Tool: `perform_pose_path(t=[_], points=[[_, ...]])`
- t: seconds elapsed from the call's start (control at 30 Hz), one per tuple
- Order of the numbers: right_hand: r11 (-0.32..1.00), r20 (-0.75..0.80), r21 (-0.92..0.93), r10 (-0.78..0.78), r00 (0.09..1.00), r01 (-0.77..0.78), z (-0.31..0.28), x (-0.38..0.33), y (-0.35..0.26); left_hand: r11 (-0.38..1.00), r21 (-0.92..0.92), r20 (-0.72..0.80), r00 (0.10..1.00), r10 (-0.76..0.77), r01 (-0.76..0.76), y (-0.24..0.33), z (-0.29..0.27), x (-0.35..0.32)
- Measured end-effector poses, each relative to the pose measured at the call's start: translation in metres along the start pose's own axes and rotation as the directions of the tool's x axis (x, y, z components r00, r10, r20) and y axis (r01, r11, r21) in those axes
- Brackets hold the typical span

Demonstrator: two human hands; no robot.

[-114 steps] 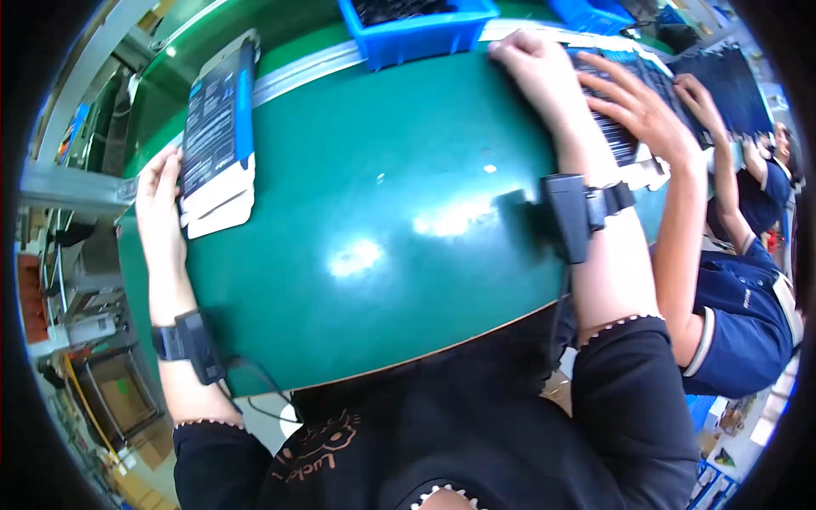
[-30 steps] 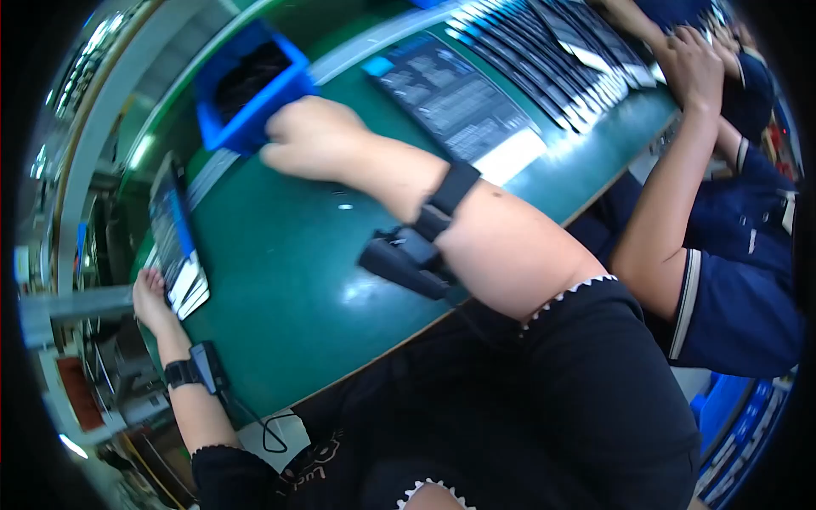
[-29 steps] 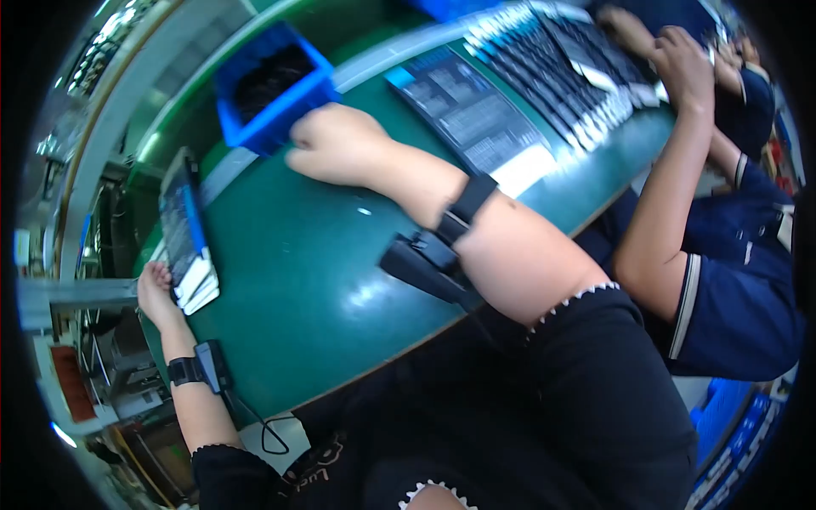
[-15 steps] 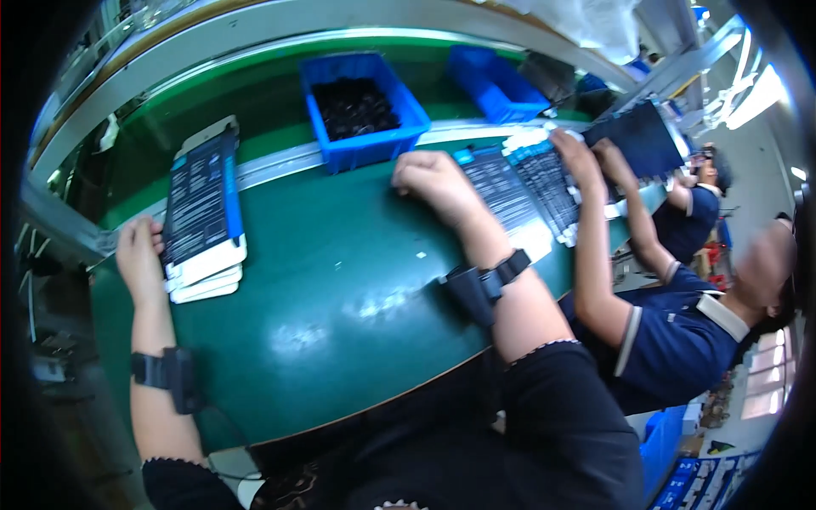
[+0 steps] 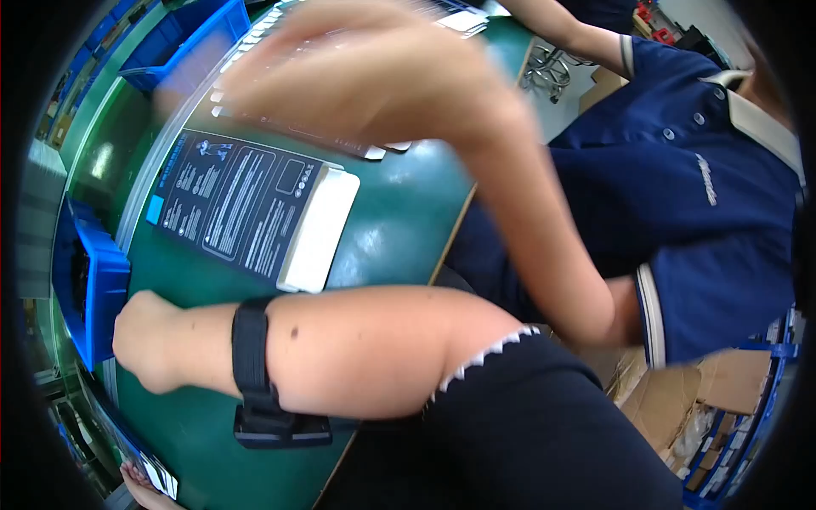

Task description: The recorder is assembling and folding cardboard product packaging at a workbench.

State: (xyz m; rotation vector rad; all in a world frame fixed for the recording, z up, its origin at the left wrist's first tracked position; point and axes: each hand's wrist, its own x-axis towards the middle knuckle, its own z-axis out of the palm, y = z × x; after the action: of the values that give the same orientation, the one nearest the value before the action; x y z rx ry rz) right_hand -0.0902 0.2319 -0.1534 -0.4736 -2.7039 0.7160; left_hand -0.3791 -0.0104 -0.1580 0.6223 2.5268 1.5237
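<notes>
My right hand (image 5: 146, 340) is over the green table, beside a blue bin. Its rounded knuckles show and its fingers are folded out of sight, so what it may hold is hidden. There is a black strap with a small black device (image 5: 280, 425) on that forearm. At the lower left my left hand (image 5: 140, 484) shows only in part, its fingers curled at the edge of dark flattened boxes (image 5: 157, 467) with white flaps. Beyond my right forearm lies a dark printed flattened box (image 5: 242, 200) with a white flap.
A co-worker's blurred arm (image 5: 391, 81) reaches across from the right, over more flattened boxes. One blue bin (image 5: 106, 280) with dark contents is at the left, another blue bin (image 5: 200, 42) farther up. The table's front edge (image 5: 450, 246) runs beside the co-worker's body.
The view has swung to the right, bringing the co-worker closer into it. The co-worker's arm now stretches across the flattened boxes. My left hand has shifted to the lower-left rim of view.
</notes>
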Motion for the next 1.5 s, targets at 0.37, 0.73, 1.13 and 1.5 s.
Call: perform_pose_path(t=[0.37,0.73,1.13,1.5], points=[[0.993,0.038,-0.119,0.021,0.999,-0.017,-0.004,-0.005,-0.003,0.979,-0.188,-0.012,0.996,-0.084,0.081,-0.032,-0.025,0.059],[0.997,0.0,0.031,0.072,0.997,-0.072,-0.013,-0.015,-0.002,0.946,-0.3,-0.074,0.986,-0.15,0.121,-0.051,-0.018,0.045],[0.611,-0.107,0.761,0.447,0.888,-0.216,-0.019,-0.014,0.004,0.99,-0.117,-0.314,0.949,0.034,-0.074,-0.018,0.022,0.015],[0.319,0.015,0.927,0.496,0.868,-0.199,-0.028,-0.042,-0.049,0.609,-0.793,-0.021,0.997,-0.075,0.029,-0.007,-0.007,-0.007]])
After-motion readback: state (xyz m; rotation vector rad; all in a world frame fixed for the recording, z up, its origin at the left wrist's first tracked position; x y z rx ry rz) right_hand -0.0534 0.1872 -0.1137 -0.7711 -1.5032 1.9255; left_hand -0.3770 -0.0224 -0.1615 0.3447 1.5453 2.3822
